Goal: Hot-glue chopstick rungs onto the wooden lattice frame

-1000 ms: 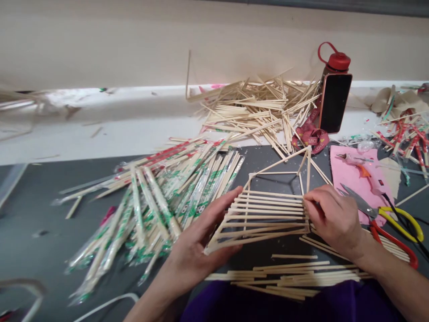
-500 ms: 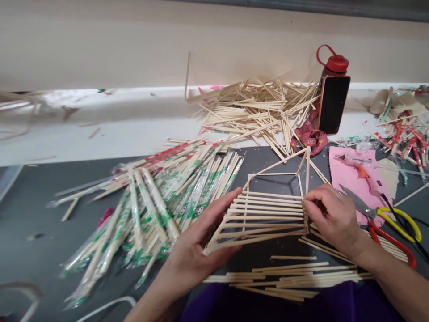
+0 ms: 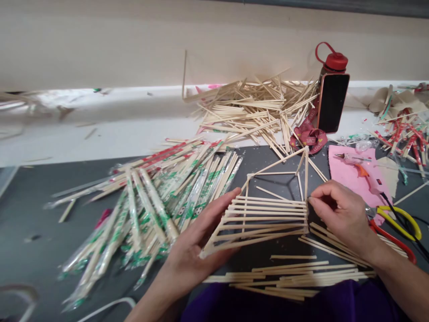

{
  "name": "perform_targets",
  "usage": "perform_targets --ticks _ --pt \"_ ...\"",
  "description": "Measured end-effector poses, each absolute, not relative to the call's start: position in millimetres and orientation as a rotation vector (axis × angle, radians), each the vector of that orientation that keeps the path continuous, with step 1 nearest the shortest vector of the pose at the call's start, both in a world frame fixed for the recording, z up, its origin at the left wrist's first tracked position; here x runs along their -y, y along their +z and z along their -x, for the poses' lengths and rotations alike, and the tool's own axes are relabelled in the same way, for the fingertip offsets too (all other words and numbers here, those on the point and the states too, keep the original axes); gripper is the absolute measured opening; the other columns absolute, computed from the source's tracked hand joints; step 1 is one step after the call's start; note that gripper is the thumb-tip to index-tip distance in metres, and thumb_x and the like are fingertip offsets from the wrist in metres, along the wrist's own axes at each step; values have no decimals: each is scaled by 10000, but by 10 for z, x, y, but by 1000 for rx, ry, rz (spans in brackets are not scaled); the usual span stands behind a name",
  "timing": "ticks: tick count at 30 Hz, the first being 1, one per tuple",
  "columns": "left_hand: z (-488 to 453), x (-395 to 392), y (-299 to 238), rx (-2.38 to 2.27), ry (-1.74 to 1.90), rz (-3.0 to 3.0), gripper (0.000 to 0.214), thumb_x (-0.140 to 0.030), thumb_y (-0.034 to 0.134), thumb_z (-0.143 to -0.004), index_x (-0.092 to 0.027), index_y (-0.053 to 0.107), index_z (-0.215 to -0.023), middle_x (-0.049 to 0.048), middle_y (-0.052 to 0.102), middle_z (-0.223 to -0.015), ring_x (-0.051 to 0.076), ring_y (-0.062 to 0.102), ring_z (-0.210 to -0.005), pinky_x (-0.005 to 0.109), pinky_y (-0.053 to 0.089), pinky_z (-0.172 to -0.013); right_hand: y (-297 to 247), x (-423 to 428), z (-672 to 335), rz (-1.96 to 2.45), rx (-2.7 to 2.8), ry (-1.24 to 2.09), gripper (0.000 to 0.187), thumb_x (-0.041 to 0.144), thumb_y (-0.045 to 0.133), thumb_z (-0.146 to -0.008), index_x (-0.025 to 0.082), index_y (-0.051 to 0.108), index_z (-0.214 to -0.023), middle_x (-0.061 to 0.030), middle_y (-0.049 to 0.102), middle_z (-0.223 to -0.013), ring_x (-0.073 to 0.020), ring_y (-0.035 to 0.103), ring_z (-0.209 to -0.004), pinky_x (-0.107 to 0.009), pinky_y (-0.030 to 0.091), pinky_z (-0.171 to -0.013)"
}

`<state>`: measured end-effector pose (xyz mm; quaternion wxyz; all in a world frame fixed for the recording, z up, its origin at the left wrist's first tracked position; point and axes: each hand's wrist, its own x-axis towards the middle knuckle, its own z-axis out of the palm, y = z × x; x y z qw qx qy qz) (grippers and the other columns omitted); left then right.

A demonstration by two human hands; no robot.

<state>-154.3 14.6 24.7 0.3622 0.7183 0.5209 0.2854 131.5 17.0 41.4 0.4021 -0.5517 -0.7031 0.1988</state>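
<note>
The frame [image 3: 264,218] sits at mid-bench [image 3: 36,197], low in front of the person. The left hand [image 3: 196,241] has its grip spread around the left side, fingers behind and thumb underneath. The right hand's [image 3: 342,217] grip is nearly pinched, just beside the right upright; whether it holds anything, I cannot tell. One thin stick [image 3: 270,192] slants behind the rungs.

Wrapped chopsticks [image 3: 157,201] crowd the left forearm and hand. Behind the frame, a heap [image 3: 248,109] of bare sticks spills off the white ledge [image 3: 117,123], beside the phone [image 3: 333,103], bottle [image 3: 336,62] and strap [image 3: 310,138]. To the right, the glue gun [image 3: 372,181] lies on a pink sheet [image 3: 338,167]; shears [image 3: 371,212] lie behind the right hand.

Cut sticks [image 3: 291,270] line the near side by the purple cloth [image 3: 268,304]. A narrow strip of bench shows between them and the frame, a wider stretch at far left.
</note>
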Motion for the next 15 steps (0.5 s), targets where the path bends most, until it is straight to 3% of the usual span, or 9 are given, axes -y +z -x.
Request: perform_targets --ticks 11,15 --pt "1587 -127 179 -1372 715 -1919 728 -406 685 -755 -233 433 -1416 109 492 -1453 330 484 -1309 448 401 -1093 581 -269 -1555 1624 1938 717 113 230 542 -894 184 593 -805 13 629 -740 -108 554 -653 -231 391 -604" --pt "1594 -98 140 -1414 654 -1967 737 -424 687 -753 -238 427 -1417 102 499 -1448 330 490 -1303 450 418 -1078 554 -511 -1598 1663 2051 872 139 231 544 -861 180 611 -751 8 636 -697 -113 550 -620 -230 366 -563"
